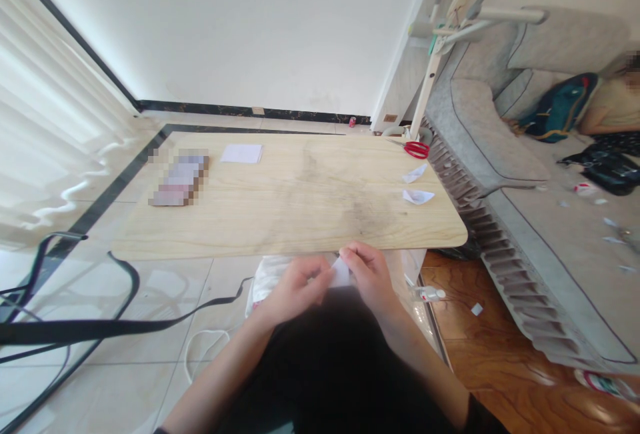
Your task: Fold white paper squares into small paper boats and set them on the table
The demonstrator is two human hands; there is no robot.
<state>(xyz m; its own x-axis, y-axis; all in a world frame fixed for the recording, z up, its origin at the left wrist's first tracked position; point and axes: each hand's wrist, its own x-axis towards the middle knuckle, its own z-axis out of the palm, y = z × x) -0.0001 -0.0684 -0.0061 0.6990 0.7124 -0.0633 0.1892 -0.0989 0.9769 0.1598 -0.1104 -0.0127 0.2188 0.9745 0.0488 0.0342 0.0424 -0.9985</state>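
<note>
My left hand (295,287) and my right hand (367,274) meet just below the near edge of the wooden table (300,201), above my lap. Both pinch a small white piece of paper (341,273) between their fingers. Two folded white paper pieces (417,196) (415,173) lie on the table's right side. Red-handled scissors (416,149) rest at the far right corner. A white paper sheet (242,153) lies at the far left-centre.
A blurred-out flat item (179,178) lies on the table's left. A grey sofa (500,147) stands to the right, with another person (617,104) and a blue bag (563,107) on it. Black straps (100,327) cross the tiled floor at left. A small bottle (429,295) lies under the table.
</note>
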